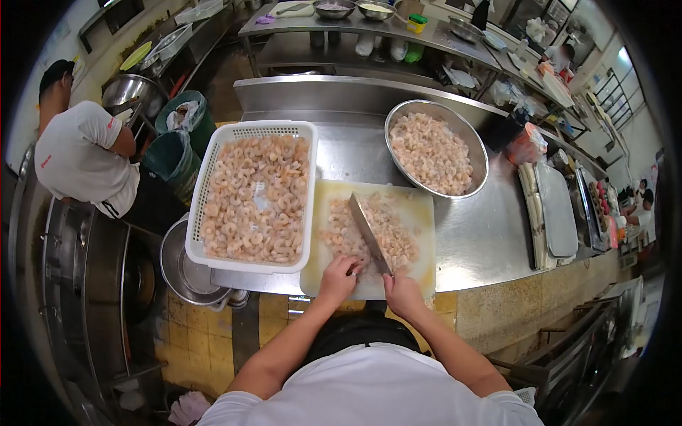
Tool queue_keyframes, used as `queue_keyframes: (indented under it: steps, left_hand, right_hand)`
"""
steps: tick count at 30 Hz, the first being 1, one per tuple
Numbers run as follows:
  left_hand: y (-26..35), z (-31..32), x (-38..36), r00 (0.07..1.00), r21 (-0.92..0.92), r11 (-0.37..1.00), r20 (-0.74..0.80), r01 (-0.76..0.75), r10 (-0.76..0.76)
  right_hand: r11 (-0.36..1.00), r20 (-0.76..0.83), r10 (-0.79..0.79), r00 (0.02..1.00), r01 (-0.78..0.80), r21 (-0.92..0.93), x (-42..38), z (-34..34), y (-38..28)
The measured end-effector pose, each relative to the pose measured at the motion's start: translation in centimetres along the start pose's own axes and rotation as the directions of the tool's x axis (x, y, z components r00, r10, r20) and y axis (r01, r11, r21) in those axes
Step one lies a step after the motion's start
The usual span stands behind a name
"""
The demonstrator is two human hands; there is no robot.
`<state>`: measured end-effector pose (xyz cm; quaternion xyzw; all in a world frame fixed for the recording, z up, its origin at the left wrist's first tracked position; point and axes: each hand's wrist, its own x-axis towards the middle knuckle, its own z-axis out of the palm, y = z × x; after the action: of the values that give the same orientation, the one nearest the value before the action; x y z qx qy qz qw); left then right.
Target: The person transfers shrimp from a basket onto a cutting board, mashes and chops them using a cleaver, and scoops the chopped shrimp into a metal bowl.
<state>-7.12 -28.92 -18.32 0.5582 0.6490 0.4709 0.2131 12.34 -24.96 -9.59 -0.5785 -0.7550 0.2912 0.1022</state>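
My right hand (pixel 405 294) is closed round the handle of a kitchen knife (pixel 367 227), its broad blade slanting up and left over the chopped shrimp (pixel 389 234). The shrimp pieces lie on a pale cutting board (pixel 419 206). At the board's near edge, my left hand (pixel 339 278) has its fingers curled against the shrimp, left of the blade; whatever they pinch is hidden. Left of the board stands a white perforated basket (pixel 311 192) full of peeled shrimp (pixel 234 192). A steel bowl (pixel 483 174) at the upper right also holds shrimp (pixel 431 153).
The steel table (pixel 483 241) has a raised back edge. Stacked trays (pixel 555 213) and a dark bottle (pixel 508 129) are on the right. Green bins (pixel 170 156) and a steel pot (pixel 177 266) stand left. A co-worker (pixel 89 153) bends over at the far left.
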Motion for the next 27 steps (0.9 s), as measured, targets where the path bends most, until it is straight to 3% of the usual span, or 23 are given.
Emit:
queue_keyframes:
  steps: [4,7,10,16,19,22,25,27]
  left_hand:
    - [-0.2,0.1,-0.1,0.995,-0.043,0.998,-0.088,-0.055,0.051]
    - [-0.2,-0.1,-0.2,0.999,0.005,0.999,-0.008,0.051,-0.051]
    - [-0.4,-0.1,-0.2,0.999,-0.008,1.000,-0.052,-0.001,0.001]
    - [-0.7,0.0,0.2,0.996,-0.053,0.998,-0.083,-0.025,0.020]
    - [-0.8,-0.1,0.1,0.993,-0.126,0.986,-0.043,0.107,-0.113]
    - [-1.0,0.2,0.1,0.983,-0.179,0.973,-0.078,0.149,-0.165]
    - [-1.4,-0.1,0.0,0.982,-0.169,0.971,-0.048,0.171,-0.181]
    - [-2.9,0.8,-0.8,0.969,-0.302,0.932,-0.076,0.202,-0.235]
  right_hand:
    - [0.999,0.003,-0.027,1.000,0.027,0.017,-0.2,-1.8,-1.5]
    - [0.996,-0.003,-0.008,1.000,0.008,0.089,-0.8,-3.8,-3.9]
    - [0.995,-0.002,-0.063,0.998,0.063,0.071,-1.0,-1.2,-2.9]
    - [0.999,0.098,0.042,0.994,-0.044,0.010,-0.4,-1.5,-2.7]
    - [0.998,0.040,0.003,0.999,-0.005,0.064,-1.5,-3.0,-4.7]
    - [0.997,-0.040,-0.071,0.997,0.072,0.033,-1.2,1.2,-1.8]
    - [0.999,0.010,-0.032,0.999,0.032,-0.004,-0.4,1.1,-1.5]
    - [0.999,0.050,-0.007,0.999,0.005,0.032,-0.7,-0.6,-2.6]
